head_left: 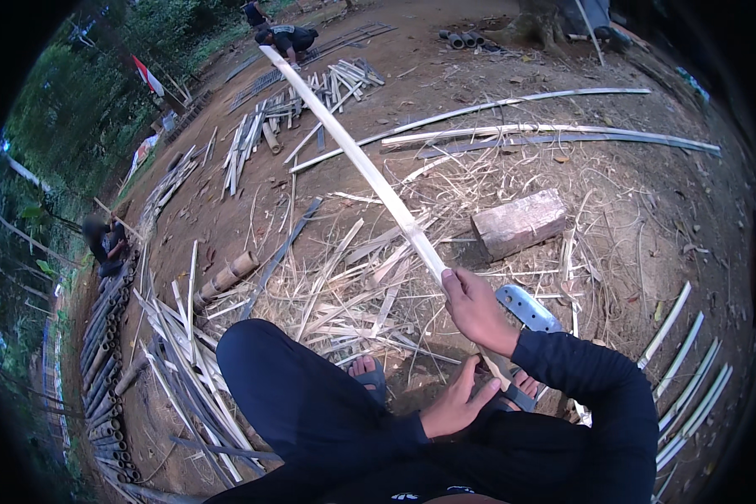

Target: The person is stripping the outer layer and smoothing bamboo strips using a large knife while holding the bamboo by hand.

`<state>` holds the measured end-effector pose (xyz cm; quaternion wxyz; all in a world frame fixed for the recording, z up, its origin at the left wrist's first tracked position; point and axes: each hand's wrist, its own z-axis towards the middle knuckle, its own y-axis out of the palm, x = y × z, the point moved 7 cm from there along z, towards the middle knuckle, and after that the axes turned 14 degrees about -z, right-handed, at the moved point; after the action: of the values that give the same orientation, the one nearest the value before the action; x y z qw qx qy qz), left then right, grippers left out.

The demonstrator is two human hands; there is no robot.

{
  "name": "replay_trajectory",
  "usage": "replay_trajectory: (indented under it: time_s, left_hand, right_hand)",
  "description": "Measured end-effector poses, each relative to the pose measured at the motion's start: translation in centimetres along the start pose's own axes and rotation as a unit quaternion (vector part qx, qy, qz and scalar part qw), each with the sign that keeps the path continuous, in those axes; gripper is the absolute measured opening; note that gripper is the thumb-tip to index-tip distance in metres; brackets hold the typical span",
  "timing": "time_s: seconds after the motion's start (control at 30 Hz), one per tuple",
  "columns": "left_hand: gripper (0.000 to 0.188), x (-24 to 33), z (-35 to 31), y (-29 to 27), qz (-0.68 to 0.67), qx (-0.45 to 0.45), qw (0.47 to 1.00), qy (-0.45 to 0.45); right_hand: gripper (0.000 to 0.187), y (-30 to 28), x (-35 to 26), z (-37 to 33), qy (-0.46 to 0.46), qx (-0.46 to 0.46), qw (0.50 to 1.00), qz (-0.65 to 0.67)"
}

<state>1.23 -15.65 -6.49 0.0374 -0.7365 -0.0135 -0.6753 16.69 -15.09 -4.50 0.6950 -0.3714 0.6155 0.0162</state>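
Observation:
A long pale split-bamboo strip slants from near my lap up toward the far left. My right hand is closed round it above the lower end, thumb lying along its upper face. Lower down, my left hand has its thumb and forefinger at the strip's lower part, near my sandalled foot; its other fingers are partly hidden. Beside my right wrist lies a shiny metal plate with round holes, partly covered by my sleeve. Shavings and cut bamboo slivers litter the ground in front of my feet.
A squared wooden block rests beyond my right hand. Long bamboo strips lie farther off, others to the right. Bamboo poles line the left side. One person sits at left; another crouches far off.

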Motion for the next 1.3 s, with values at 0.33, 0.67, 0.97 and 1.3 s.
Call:
replay_trajectory:
  time_s: [0.33, 0.67, 0.97, 1.3]
  left_hand:
    - [0.068, 23.2, -3.5, -16.4, 0.682, 0.064, 0.708, 0.175]
    - [0.042, 8.3, -8.2, -15.7, -0.179, -0.129, 0.869, -0.442]
    - [0.044, -3.9, 1.5, -5.9, -0.254, -0.090, 0.878, -0.396]
    - [0.059, -8.0, 4.8, -9.6, -0.104, -0.015, 0.920, -0.377]
  right_hand:
    - [0.030, -4.8, -6.0, -2.8, -0.320, -0.021, 0.904, -0.284]
    - [0.027, -8.4, -9.3, -1.8, -0.454, 0.114, 0.831, -0.300]
    - [0.045, -13.6, 12.8, -4.7, -0.114, 0.229, 0.876, -0.408]
    - [0.062, -9.3, 27.2, -11.3, 0.041, -0.084, 0.824, -0.559]
